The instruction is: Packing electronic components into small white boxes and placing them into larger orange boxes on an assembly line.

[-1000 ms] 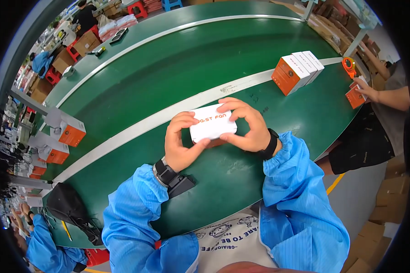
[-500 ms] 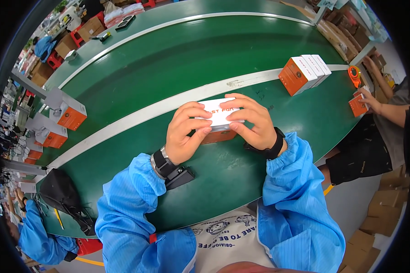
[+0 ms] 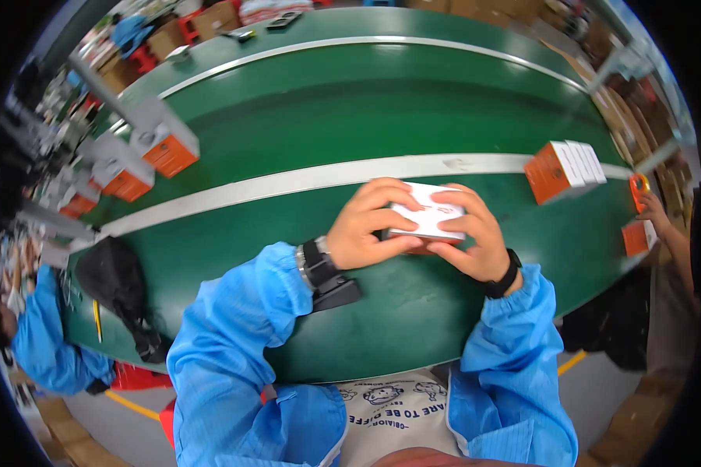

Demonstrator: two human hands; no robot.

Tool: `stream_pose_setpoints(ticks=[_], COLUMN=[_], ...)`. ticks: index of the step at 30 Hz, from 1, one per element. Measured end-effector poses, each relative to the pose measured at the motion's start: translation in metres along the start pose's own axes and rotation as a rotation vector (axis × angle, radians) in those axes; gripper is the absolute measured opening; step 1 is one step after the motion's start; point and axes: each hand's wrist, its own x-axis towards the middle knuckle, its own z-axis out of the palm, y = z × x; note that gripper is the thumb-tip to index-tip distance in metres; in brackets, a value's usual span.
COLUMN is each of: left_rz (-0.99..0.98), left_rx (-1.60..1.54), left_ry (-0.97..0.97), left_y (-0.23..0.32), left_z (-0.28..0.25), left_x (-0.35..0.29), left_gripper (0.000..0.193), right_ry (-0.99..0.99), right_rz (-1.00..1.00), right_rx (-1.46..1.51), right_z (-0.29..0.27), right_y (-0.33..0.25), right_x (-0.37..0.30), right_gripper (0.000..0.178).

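White-and-orange box between both hands, over the near half of the green table, on the person's side of the long white strip; white face up, orange side just showing beneath the thumbs. Cannot tell whether its base touches the tabletop. Left hand curled on the box's left end, fingers over the top, thumb along the near edge. Right hand mirrors it at the right end, fingers bent across the top face, thumb low in front; both grips narrow, holding the same box. Dark bands at both wrists, blue sleeves behind. Black block on the table just beside the left wrist. Off to the right, near the strip, a row of boxes, white tops, orange end toward the left. Beyond it, by the table's right edge, an orange tape dispenser and a co-worker's hand at a small orange box; detail blurred. Far left: several boxes with flaps raised, standing in a line. Nearer, a black bag slumped on the table, yellow pencil near it, another person's blue sleeve at the edge.
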Motion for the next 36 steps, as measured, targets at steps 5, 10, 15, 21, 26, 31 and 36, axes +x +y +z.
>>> stream_pose_setpoints(ticks=[5, 10, 15, 21, 26, 31, 36], left_rz=[-0.309, -0.81, -0.991, -0.994, -1.059, -0.966, -0.554], left_rx=[-0.014, -0.885, -1.379, -1.444, -1.326, -1.334, -0.547], left_ry=[0.179, 0.296, 0.358, 0.346, 0.304, 0.382, 0.219], left_y=[0.012, 0.005, 0.013, 0.009, 0.008, 0.014, 0.011], left_z=[0.018, 0.01, 0.011, 0.014, 0.01, 0.006, -0.006], left_x=[-0.003, -0.02, -0.007, -0.017, -0.019, -0.02, -0.024], left_gripper=[0.056, 0.055, 0.06, 0.065, 0.067, 0.061, 0.058], right_ry=[0.07, 0.081, 0.097, 0.066, 0.074, 0.114, 0.111], right_rz=[0.27, 0.484, 0.42, 0.349, 0.337, 0.349, 0.379], right_rx=[0.027, 0.579, 0.501, 0.353, 0.348, 0.296, 0.054], right_z=[-0.004, 0.015, 0.017, 0.018, 0.023, 0.024, 0.037], right_y=[-0.008, -0.011, -0.024, -0.032, -0.034, -0.04, -0.039], right_x=[-0.006, 0.002, 0.007, 0.002, 0.004, 0.011, 0.02], right_gripper=[0.07, 0.102, 0.109, 0.11, 0.109, 0.102, 0.086])
